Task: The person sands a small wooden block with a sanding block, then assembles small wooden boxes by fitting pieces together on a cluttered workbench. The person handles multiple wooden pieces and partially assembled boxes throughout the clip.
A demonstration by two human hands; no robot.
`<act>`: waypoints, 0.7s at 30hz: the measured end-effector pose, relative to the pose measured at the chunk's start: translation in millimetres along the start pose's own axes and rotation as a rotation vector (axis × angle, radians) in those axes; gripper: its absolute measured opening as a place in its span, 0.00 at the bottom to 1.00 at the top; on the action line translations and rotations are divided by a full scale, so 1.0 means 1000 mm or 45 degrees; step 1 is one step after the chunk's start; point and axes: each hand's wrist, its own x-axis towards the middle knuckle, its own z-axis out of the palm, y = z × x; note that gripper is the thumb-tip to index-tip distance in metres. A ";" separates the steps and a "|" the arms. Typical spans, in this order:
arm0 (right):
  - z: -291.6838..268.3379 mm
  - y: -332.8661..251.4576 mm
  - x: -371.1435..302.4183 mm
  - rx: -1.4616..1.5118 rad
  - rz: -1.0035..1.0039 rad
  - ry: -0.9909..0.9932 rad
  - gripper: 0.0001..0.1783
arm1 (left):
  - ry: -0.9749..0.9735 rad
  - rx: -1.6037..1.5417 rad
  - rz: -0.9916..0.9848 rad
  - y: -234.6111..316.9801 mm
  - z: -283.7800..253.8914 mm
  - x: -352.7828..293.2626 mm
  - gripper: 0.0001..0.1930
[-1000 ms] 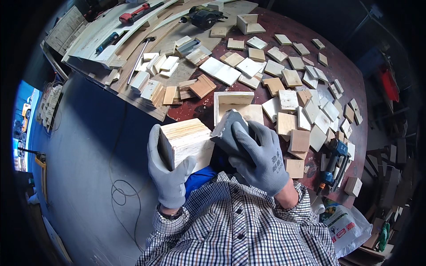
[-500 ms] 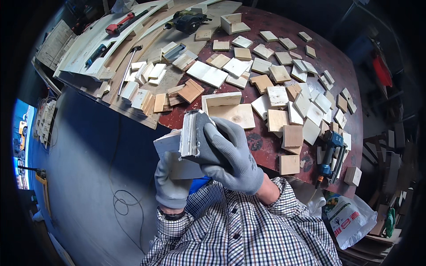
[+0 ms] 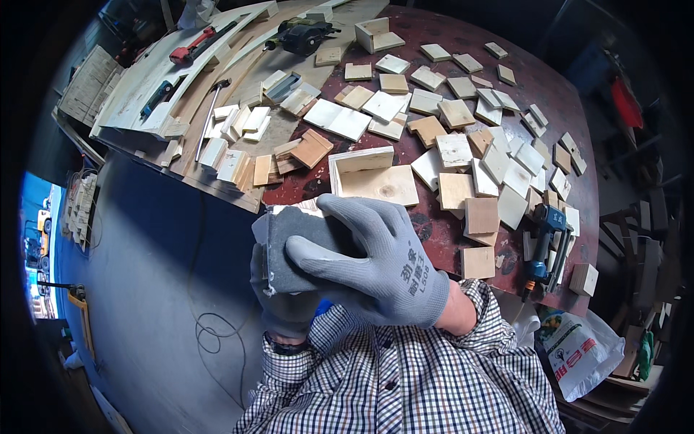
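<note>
Dark grey rectangular block: uniform. Wooden block behind it: cream sliver visible. Knit gloves, right hand and left hand: grey, black print on the right. Woven shirt: white with navy/brown check. Counter: dark red, darker blotches. Flat wooden squares: cream to tan. Pistol-shaped nail gun: blue/black. Plastic bag: white, red/green print.

1 hammer, 1 blue nail gun, 1 red tool, 1 white plastic bag

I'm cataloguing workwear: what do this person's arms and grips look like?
Grey fabric gloves cover the left grip and right grip, dark markings on the right one. Checked cloth sleeves are white and dark; a dark band sits at the left wrist.
</note>
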 end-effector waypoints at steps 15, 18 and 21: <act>0.025 0.025 -0.009 0.992 0.591 0.258 0.44 | -0.057 0.513 0.070 -0.019 0.006 0.015 0.38; 0.023 0.007 -0.025 1.165 0.739 0.147 0.45 | 0.182 0.222 0.172 -0.026 0.004 0.019 0.39; 0.007 0.001 -0.054 1.674 0.971 0.059 0.46 | 0.462 0.468 0.393 -0.014 -0.025 0.028 0.41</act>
